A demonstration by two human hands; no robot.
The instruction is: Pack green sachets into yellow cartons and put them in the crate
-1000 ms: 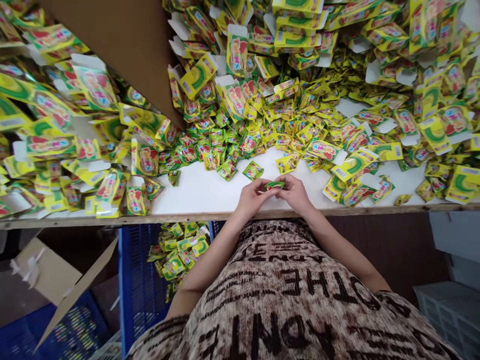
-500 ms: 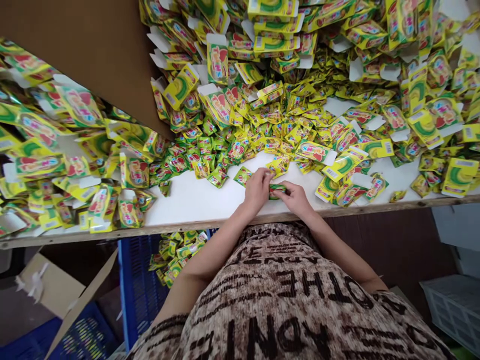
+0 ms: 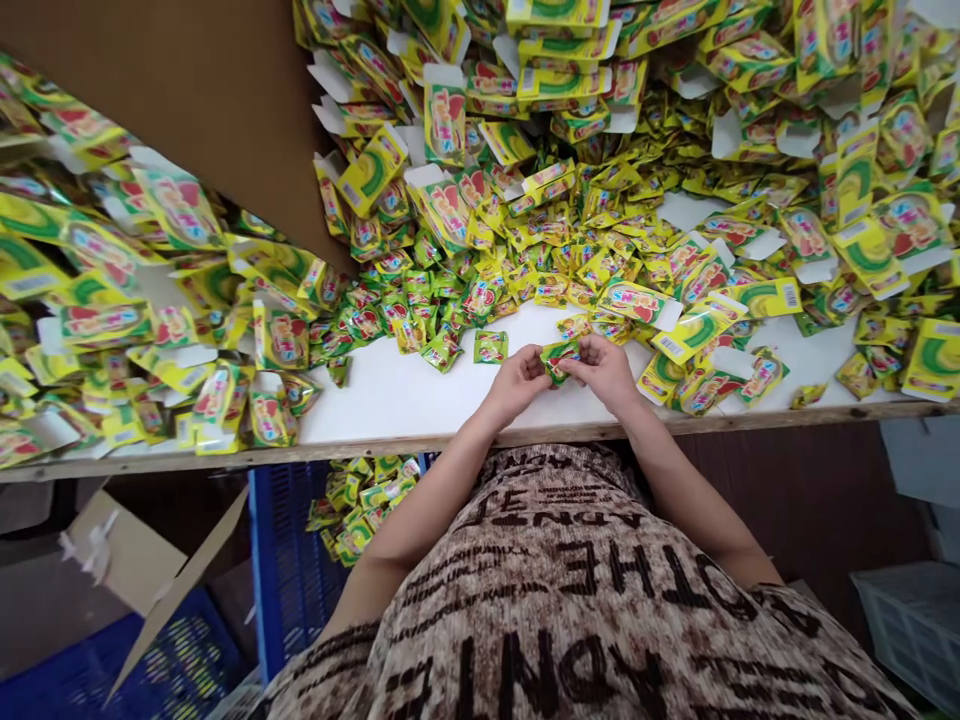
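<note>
Green and yellow, the printed sachet (image 3: 556, 364) is pinched between your left hand (image 3: 516, 385) and right hand (image 3: 609, 375), fingertips narrow on it, just beyond the wooden table edge (image 3: 375, 449); grip lightly by its sides (it probably creases easily).

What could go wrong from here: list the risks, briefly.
1. The small packet held between the left hand and right hand could slip and get mixed in with the similar loose packets just beyond.
2. Boxes lying close to the front edge of the table might get nudged off.
3. The boxes piled at the back look loosely stacked and may slide down.
</note>
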